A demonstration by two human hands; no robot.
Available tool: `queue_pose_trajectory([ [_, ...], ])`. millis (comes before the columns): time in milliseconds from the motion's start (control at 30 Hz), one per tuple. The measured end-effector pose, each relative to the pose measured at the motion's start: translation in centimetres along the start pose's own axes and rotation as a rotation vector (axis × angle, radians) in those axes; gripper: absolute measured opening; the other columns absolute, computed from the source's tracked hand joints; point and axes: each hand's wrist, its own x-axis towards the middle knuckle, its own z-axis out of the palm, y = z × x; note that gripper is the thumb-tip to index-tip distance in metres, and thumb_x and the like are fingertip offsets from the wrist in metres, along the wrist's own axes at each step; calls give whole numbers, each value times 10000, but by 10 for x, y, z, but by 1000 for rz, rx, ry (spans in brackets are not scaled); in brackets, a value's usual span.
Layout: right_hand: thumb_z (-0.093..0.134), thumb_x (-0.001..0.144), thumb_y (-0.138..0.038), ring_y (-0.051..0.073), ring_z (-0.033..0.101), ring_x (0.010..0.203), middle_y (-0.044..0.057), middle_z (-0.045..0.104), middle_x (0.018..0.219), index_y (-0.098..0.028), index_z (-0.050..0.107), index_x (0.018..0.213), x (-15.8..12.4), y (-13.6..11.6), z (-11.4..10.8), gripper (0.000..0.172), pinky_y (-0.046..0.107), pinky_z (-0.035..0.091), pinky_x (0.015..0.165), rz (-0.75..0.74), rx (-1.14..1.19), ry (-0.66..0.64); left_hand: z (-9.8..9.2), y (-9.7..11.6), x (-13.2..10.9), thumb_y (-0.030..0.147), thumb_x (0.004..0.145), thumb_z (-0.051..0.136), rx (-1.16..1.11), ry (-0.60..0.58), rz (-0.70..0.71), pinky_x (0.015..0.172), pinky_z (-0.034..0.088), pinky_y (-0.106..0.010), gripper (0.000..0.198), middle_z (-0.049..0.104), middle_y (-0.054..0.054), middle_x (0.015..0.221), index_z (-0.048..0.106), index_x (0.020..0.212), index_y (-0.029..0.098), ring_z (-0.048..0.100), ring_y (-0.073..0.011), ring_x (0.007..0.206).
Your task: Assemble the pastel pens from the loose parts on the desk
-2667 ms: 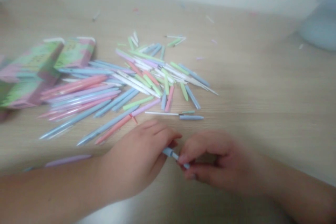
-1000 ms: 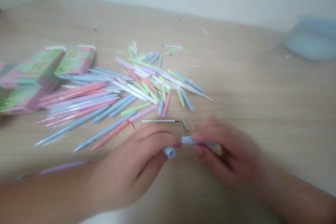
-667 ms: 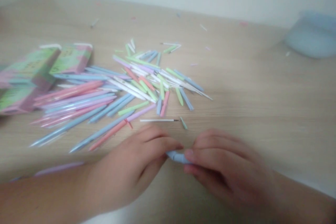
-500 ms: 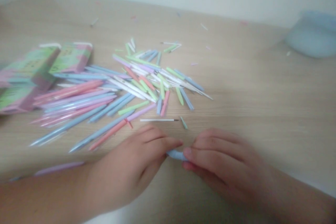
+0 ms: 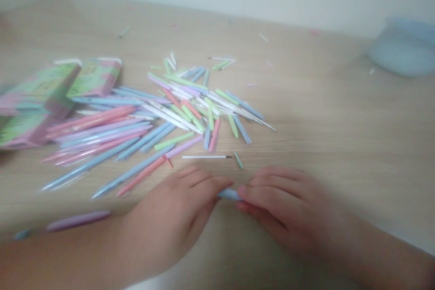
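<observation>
Both hands pinch a light blue pen (image 5: 229,194), and only a short length of it shows between them. My left hand (image 5: 180,217) has its fingers closed round one end, with the thumb and forefinger near the bare stretch. My right hand (image 5: 288,208) grips the other end between thumb and fingers. Just beyond the hands lie a white pen refill (image 5: 205,157) with a dark tip and a small green pen part (image 5: 239,160). A purple pen (image 5: 78,220) rests beside my left forearm.
A loose heap of pastel pen parts (image 5: 190,99) spreads over the wooden table (image 5: 326,136). Several pens in clear wrapping (image 5: 98,145) lie to its left. Green and pink boxes (image 5: 47,86) are stacked at far left. A grey-blue pouch (image 5: 404,50) sits at back right.
The blue pen looked bent between my hands before and is now straighter. My hands have barely moved; the whole view has shifted slightly.
</observation>
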Motion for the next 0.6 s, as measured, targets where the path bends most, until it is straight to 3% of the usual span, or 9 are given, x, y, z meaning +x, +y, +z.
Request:
queue_pose_trajectory([
  [133, 688, 1042, -289, 126, 713, 798, -39, 760, 911, -275, 698, 1081, -3, 14, -18, 42, 229, 550, 695, 256, -16, 194, -1, 4, 1, 195, 1054, 498, 18, 0, -96, 956, 504, -404, 252, 721, -32, 1127, 658, 1235, 264, 651, -235, 1078],
  [167, 690, 1035, -278, 141, 720, 829, -32, 766, 941, -279, 706, 1091, -4, 22, -18, 59, 246, 560, 733, 275, -73, 182, -2, 5, 1, 240, 1044, 535, 28, -4, -108, 909, 496, -414, 196, 709, -34, 1078, 669, 1185, 258, 643, -245, 1030],
  [267, 639, 1044, -244, 216, 736, 955, 25, 789, 1049, -238, 723, 1162, -6, 50, -6, 144, 358, 584, 886, 284, -185, -10, -5, 9, 2, 353, 987, 639, 39, -10, -128, 815, 457, -423, 131, 667, -40, 960, 679, 1004, 229, 607, -259, 923],
  [400, 568, 1089, -273, 274, 695, 1118, 78, 779, 1174, -215, 722, 1239, -5, 75, 15, 223, 468, 552, 1023, 282, -243, -129, -9, 11, 5, 273, 982, 614, -13, -22, -93, 768, 414, -394, 185, 621, -19, 828, 641, 807, 219, 576, -221, 848],
  [533, 549, 1095, -275, 277, 662, 1170, 88, 754, 1235, -226, 703, 1282, -2, 79, 21, 247, 491, 525, 1076, 282, -247, -122, -12, 13, 5, 183, 940, 634, -100, -4, 19, 785, 442, -350, 79, 655, -8, 888, 686, 901, 228, 595, -188, 888],
  [600, 553, 1089, -270, 279, 659, 1181, 92, 748, 1247, -229, 695, 1293, -1, 78, 20, 251, 493, 527, 1077, 292, -236, -113, -10, 14, 3, 166, 926, 645, -60, 7, 101, 844, 469, -353, 131, 700, -16, 992, 700, 1023, 235, 616, -197, 951],
])
